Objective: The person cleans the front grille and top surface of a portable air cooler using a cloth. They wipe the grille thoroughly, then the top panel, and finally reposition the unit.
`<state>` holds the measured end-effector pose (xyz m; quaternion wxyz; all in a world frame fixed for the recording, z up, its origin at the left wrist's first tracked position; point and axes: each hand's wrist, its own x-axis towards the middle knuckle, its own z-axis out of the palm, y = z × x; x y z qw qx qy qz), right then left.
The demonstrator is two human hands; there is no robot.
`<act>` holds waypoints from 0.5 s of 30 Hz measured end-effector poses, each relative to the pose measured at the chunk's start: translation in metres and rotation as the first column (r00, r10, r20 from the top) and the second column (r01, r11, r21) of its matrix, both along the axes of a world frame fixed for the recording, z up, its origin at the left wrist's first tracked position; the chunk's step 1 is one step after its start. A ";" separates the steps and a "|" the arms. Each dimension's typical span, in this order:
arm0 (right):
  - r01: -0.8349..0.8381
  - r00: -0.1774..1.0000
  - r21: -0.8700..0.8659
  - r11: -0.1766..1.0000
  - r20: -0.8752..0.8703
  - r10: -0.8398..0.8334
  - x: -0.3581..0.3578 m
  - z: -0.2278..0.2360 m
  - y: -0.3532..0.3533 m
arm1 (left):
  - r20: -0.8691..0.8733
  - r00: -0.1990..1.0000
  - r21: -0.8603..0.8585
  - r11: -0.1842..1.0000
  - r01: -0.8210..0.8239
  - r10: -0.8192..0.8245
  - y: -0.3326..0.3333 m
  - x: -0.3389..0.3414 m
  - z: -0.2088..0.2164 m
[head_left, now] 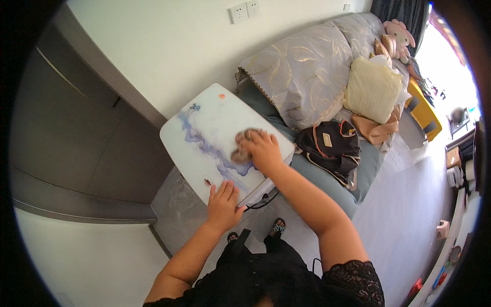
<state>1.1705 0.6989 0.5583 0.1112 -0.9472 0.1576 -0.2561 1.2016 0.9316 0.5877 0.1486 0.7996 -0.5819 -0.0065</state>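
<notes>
Standing at the small white table (204,138), the person leans over its top, which carries a purple and blue wash of pattern and sits wedged between the grey cabinet (76,133) and the arm of the sofa (302,71). From the head view, the right hand (263,149) lies palm down on the right half of the tabletop, close to the sofa-side edge, pressing a crumpled grey cloth (240,148); the fingers are spread over the cloth rather than closed around it, so it is pinned flat, not gripped. The left hand (223,203) rests open and flat on the near edge of the table, fingers stretched forward onto the surface, holding nothing.

The far part of the tabletop, toward the wall, is bare apart from a small orange spot. A dark cable hangs under the near right corner. On the sofa, a black backpack (330,148) sits just beside the table's right edge, with a cream cushion (371,89) further along. Pale open floor stretches away to the person's right, beyond the sofa seat.
</notes>
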 end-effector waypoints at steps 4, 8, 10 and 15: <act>0.156 0.979 -0.032 0.987 0.136 -0.150 0.078 -0.008 -0.056 | -0.004 0.999 0.036 0.998 -0.045 0.046 -0.008 -0.002 0.005; -0.131 0.988 -0.013 0.991 -0.086 0.130 0.093 -0.005 -0.021 | -0.001 1.000 0.033 0.999 -0.022 0.022 -0.010 0.001 0.009; -0.319 0.939 -0.028 0.947 -0.148 0.312 0.058 0.010 0.022 | -0.023 1.000 -0.018 1.000 -0.009 0.009 -0.002 0.006 0.011; -0.331 0.877 -0.033 0.943 -0.379 0.295 -0.066 0.046 0.015 | -0.268 0.963 -0.289 0.956 -0.050 -0.031 0.026 0.020 -0.002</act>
